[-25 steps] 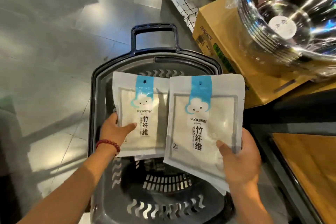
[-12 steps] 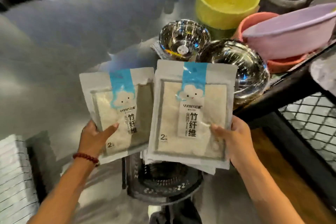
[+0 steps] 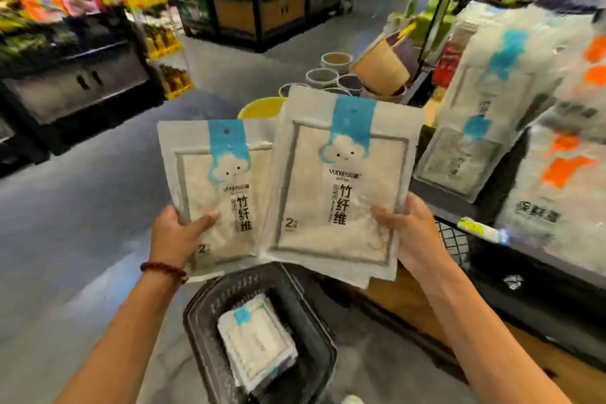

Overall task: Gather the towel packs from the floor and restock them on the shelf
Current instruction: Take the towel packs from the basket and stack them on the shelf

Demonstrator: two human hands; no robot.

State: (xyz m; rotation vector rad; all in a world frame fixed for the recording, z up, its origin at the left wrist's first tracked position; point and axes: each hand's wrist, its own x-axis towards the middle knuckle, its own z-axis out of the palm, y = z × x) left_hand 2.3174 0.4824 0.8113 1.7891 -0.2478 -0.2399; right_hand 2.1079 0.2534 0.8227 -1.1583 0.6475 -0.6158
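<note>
The grey shop floor (image 3: 82, 223) fills the left and middle of the view, with blurred produce stands (image 3: 262, 10) at the far end. Along the right runs a dark shelf (image 3: 541, 272) with a wire-mesh front; shelf packs (image 3: 485, 115) with blue and orange marks stand on it, too blurred to read.

Near the bottom, a black basket (image 3: 196, 331) sits on the floor just left of the shelf, and basket packs (image 3: 259, 341) lie flat inside it. A yellow bucket (image 3: 262, 106) and a cluster of grey pots (image 3: 323, 77) stand on the floor farther off.

Two towel packs are held up side by side in the air above the basket, upright and facing the camera. The right pack (image 3: 341, 180) sits a little higher and overlaps the edge of the left pack (image 3: 216, 193) – extra edges showing under its lower corner suggest more than one pack in that stack.

The left hand (image 3: 173, 236) grips the left pack at its lower left corner, thumb across the front and fingers behind. The right hand (image 3: 410, 229) grips the right pack at its lower right edge the same way. A red bead bracelet (image 3: 164, 267) circles the left wrist.
</note>
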